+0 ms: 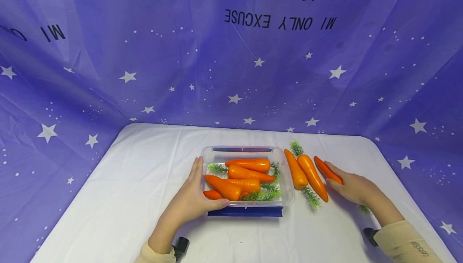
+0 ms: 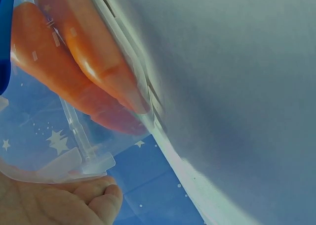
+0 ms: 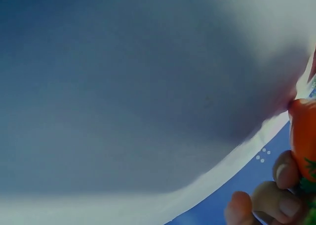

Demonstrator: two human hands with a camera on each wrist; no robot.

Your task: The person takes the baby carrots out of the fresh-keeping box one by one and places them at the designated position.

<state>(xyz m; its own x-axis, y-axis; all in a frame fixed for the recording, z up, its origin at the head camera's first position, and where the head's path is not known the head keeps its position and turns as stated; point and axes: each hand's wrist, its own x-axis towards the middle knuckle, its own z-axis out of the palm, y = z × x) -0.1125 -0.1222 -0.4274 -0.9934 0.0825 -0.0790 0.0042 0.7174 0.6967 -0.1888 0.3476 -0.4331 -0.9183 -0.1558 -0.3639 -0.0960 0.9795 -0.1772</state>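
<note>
A clear plastic box (image 1: 288, 190) with blue latch flaps stands on the table, holding several orange carrots (image 1: 249, 172) with green tops. My left hand (image 1: 191, 194) grips its near left corner, thumb on the front rim and fingers along the left wall. In the left wrist view, carrots (image 2: 94, 57) show through the wall above curled fingertips (image 2: 106, 200). Over on the right, my right hand (image 1: 356, 188) holds a carrot (image 1: 327, 169) between thumb and fingers; its green top peeks out below the hand. The right wrist view catches this carrot (image 3: 305, 131) at its edge, partly cut off.
Two more carrots, one (image 1: 296, 170) close by the box's right wall and another (image 1: 312, 178) beside it, lie between box and right hand. A blue front flap (image 1: 244, 212) hangs down. White cloth covers the table (image 1: 126, 182); a purple starry curtain (image 1: 202, 54) surrounds it.
</note>
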